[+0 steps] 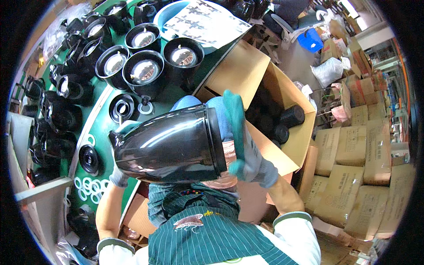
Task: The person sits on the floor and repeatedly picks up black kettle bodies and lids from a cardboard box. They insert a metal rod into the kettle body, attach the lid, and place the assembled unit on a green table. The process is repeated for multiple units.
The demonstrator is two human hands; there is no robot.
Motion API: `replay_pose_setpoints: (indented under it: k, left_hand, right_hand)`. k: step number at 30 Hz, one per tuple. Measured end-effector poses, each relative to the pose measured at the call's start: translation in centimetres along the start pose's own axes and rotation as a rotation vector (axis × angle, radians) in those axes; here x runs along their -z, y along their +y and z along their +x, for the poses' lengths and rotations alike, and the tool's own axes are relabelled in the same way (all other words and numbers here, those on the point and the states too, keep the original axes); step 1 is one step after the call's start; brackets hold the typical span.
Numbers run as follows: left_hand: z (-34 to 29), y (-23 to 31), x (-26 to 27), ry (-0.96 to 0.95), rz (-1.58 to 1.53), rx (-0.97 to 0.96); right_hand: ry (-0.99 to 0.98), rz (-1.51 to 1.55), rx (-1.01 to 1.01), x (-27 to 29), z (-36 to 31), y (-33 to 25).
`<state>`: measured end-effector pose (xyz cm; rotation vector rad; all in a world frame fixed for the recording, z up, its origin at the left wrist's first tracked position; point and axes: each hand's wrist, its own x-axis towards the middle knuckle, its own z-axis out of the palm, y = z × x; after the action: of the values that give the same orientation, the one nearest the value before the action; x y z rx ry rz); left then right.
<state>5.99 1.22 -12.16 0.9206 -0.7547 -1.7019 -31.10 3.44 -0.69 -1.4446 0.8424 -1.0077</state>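
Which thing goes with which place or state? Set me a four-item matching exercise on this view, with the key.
Things
1. Glossy black vessel
2. White rings
3. Patterned sheet
4. Open carton

Places or states
A. Lying over the light-blue basin
B. With black cylinders inside
C. Between left hand and right hand
D. Mostly clustered on the green tabletop

Pairs: 1-C; 2-D; 3-A; 4-B

Mid-frame, the pot [165, 148] is sideways, the left hand [127, 127] at its left end, the right hand [239, 141] beside its right. Upper left, other pots [183, 55] crowd the table [105, 129]; at top centre a sheet [205, 22] lies over a basin [161, 18]. Left of the pot, discs [89, 159] lie above rings [92, 187]. Right of centre, a box [306, 140] contains cylinders [293, 115]; cartons [338, 190] stack far right.
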Motion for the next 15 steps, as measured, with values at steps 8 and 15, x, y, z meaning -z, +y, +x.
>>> replay_pose_setpoints:
  k: [8,15]
  left_hand:
    - [-1.7,9.1,-8.9,-0.102,1.459,-1.251]
    - [-0.9,-1.8,-2.0,0.028,0.315,-0.079]
  right_hand:
    - [0.165,0.316,-0.369,-1.0,0.4,1.4]
    - [-0.062,-0.316,0.46,-2.0,1.8,0.8]
